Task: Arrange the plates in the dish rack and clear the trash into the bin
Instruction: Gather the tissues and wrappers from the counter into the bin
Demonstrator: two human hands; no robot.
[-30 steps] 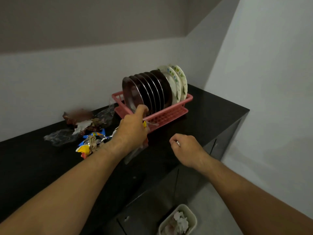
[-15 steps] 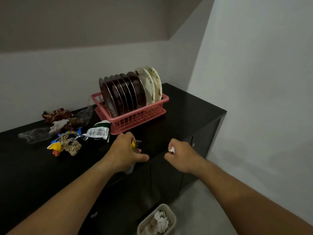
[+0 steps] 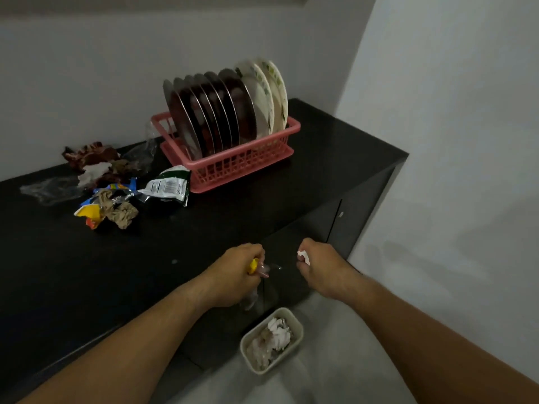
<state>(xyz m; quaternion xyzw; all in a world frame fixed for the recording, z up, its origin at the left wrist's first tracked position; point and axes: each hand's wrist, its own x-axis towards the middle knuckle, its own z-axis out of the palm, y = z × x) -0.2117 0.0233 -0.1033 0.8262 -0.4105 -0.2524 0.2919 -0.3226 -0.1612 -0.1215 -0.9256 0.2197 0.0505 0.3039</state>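
plates (image 3: pixel 227 112) stand in the dish rack (image 3: pixel 248 167); left hand (image 3: pixel 233 278) has its grip on a yellow wrapper (image 3: pixel 253 265), right hand (image 3: pixel 320 269) on a white scrap (image 3: pixel 303 255), near the bin (image 3: pixel 300 328); litter pile (image 3: pixel 116 199) on the table (image 3: pixel 87 272) not yet cleared.

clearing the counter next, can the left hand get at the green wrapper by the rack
Probably not yet. The counter between the left hand and green wrapper is bare, but that hand grips a yellow wrapper and should drop it in the bin first.

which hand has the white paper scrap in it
The right hand, which grips a crumpled white scrap. The left hand grips a yellow and clear plastic wrapper instead.
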